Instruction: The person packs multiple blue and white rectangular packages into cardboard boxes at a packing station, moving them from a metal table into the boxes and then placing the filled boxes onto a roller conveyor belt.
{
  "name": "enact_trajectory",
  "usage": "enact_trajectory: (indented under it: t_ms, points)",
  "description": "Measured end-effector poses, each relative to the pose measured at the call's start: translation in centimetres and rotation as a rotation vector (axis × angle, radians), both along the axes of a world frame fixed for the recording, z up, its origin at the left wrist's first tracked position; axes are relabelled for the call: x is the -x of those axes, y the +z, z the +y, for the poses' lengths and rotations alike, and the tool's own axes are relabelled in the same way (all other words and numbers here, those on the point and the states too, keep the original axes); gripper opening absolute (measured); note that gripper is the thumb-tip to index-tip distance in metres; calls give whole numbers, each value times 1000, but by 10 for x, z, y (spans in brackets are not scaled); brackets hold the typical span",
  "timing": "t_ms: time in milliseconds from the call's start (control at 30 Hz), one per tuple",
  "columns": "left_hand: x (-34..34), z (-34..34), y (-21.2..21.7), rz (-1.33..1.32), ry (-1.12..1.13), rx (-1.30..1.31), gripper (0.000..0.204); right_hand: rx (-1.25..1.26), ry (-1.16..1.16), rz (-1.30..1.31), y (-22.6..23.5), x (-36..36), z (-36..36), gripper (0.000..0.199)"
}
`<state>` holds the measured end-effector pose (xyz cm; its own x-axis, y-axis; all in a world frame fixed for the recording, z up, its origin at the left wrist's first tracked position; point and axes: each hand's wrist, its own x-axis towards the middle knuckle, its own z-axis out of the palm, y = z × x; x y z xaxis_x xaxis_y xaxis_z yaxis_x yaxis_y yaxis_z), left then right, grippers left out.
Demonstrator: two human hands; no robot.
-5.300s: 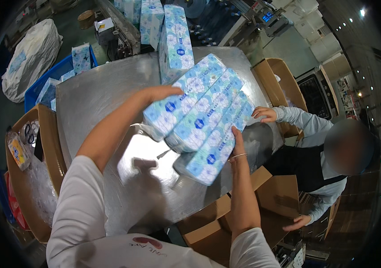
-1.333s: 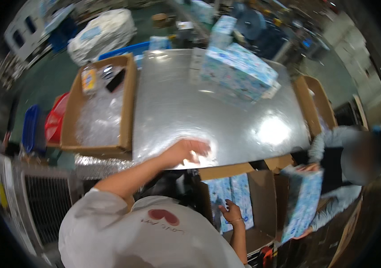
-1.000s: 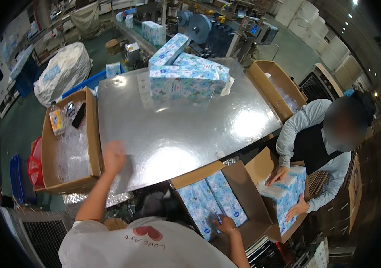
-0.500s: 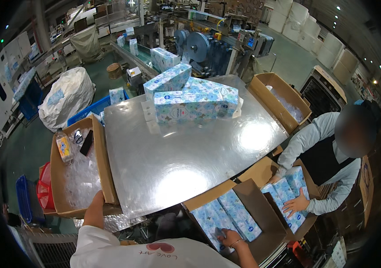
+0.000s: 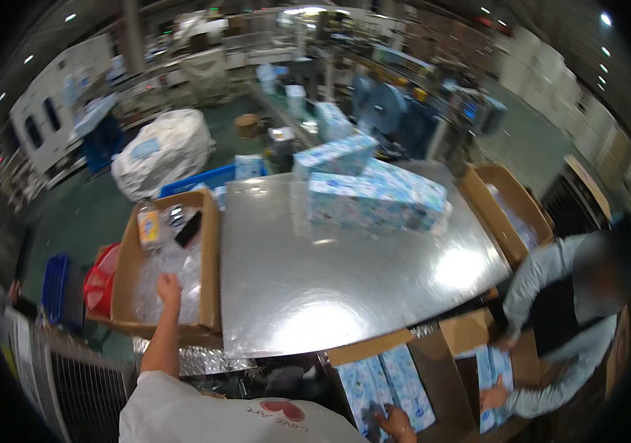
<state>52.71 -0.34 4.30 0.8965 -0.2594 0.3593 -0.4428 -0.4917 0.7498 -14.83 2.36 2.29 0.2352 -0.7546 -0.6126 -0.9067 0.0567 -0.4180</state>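
Over a cardboard box (image 5: 125, 299) at the left, my left hand (image 5: 169, 286) reaches down among loose clear plastic pieces (image 5: 154, 275). Its fingers are blurred, so their grip does not show. At the lower right, my right hand (image 5: 394, 423) rests, fingers apart, on blue floral tissue packs (image 5: 406, 376) lying side by side in an open carton (image 5: 445, 387). A dark patch by its fingertips is too blurred to name.
A steel table (image 5: 345, 273) bears several tissue packs (image 5: 374, 199). A bottle (image 5: 149, 227) and a phone (image 5: 188, 229) lie in the left box. At right, a co-worker (image 5: 552, 310) handles packs in another carton (image 5: 526, 362). Another box (image 5: 504, 214) stands behind.
My left hand has moved from the left box's near edge inward, over the clear pieces. My right hand stays on the packs. The whole view has shifted, and the co-worker's hands remain at their carton.
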Motion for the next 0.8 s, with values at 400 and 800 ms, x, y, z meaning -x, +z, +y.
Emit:
enact_trajectory:
  t_ms: [400,800]
  points:
    - [406,-26,108,160,-1983,-735,39,235,-83,152,47,37,-77,55]
    - [231,-248,90,-224,-1292,-275,40,262,-177,-147,47,-55,-73,52]
